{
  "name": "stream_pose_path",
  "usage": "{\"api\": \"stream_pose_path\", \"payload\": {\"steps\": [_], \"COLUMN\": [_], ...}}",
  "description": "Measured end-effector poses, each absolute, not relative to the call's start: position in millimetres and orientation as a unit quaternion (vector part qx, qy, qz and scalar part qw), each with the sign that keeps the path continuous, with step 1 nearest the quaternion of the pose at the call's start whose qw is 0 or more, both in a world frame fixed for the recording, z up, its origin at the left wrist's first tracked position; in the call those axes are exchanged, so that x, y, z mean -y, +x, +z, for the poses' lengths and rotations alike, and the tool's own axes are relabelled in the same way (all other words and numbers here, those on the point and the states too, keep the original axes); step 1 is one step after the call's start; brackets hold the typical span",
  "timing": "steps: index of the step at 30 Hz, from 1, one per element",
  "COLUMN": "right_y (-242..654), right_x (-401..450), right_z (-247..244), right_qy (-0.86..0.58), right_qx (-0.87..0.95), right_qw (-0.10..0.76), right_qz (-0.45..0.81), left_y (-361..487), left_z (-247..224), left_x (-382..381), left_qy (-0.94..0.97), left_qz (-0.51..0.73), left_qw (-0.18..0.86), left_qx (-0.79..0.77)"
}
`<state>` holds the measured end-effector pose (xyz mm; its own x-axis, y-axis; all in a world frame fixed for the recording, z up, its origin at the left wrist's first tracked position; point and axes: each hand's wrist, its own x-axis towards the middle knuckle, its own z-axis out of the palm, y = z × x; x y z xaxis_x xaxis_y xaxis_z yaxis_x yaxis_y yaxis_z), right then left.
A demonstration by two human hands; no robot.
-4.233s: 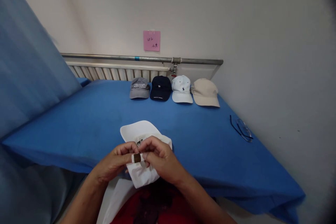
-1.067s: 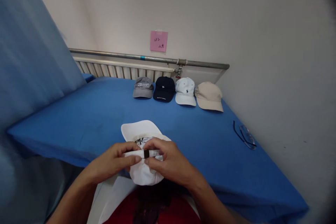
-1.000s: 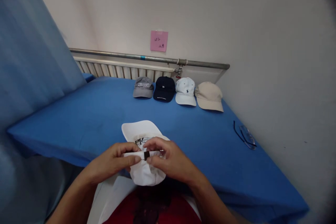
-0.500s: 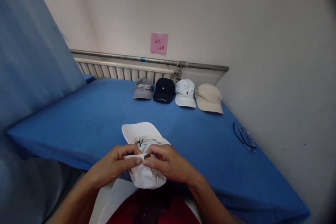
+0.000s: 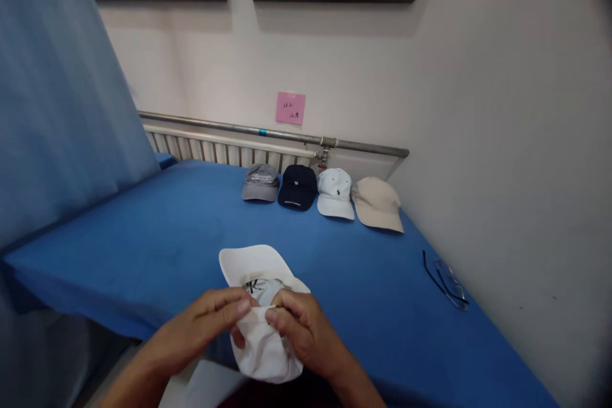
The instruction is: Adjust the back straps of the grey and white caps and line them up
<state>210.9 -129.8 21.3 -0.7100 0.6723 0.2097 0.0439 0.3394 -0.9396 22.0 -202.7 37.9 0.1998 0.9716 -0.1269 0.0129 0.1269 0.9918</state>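
Note:
A white baseball cap (image 5: 265,357) is held upside down at the near edge of the blue-covered bed, its brim pointing away from me and its inside showing dark lettering. My left hand (image 5: 210,325) grips the left part of the cap's back band, thumb on the near side and fingertips hidden inside. On the right part of the same band, my right hand (image 5: 306,331) pinches between thumb and curled fingers. Both hands are close together at the strap. Beyond them stand a grey cap (image 5: 261,183), a navy cap (image 5: 297,187), a pale blue cap (image 5: 335,194) and a beige cap (image 5: 377,204) in a row.
Eyeglasses (image 5: 449,284) lie at the right edge of the blue sheet (image 5: 157,236). A radiator (image 5: 215,152) and metal pipe (image 5: 201,123) run along the wall behind, under a pink note (image 5: 290,108). A blue curtain (image 5: 71,95) hangs at left.
My view has tilted up, bringing two picture frames into sight. The left hand has shifted left along the band, away from the right thumb, and the brown strap piece no longer shows.

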Motion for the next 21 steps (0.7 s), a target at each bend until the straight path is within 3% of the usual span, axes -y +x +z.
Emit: {"api": "stream_pose_path", "payload": {"steps": [5,11,18,21], "right_y": [209.7,214.3,211.4,209.1], "right_x": [126.9,124.4,130.5,131.3], "right_z": [15.8,12.3,37.2,39.7], "right_qy": [-0.255,-0.267,-0.190,-0.187], "right_qx": [0.735,0.699,0.831,0.814], "right_qw": [0.305,0.313,0.310,0.329], "right_qz": [0.549,0.586,0.420,0.440], "left_y": [15.0,5.9,16.0,15.4], "left_z": [31.7,38.3,42.7,43.6], "left_x": [203.8,203.8,196.9,198.2], "left_qy": [0.448,0.555,0.585,0.583], "left_qz": [0.437,0.358,0.358,0.335], "left_qw": [0.622,0.583,0.536,0.539], "left_qx": [-0.472,-0.473,-0.492,-0.507]}}
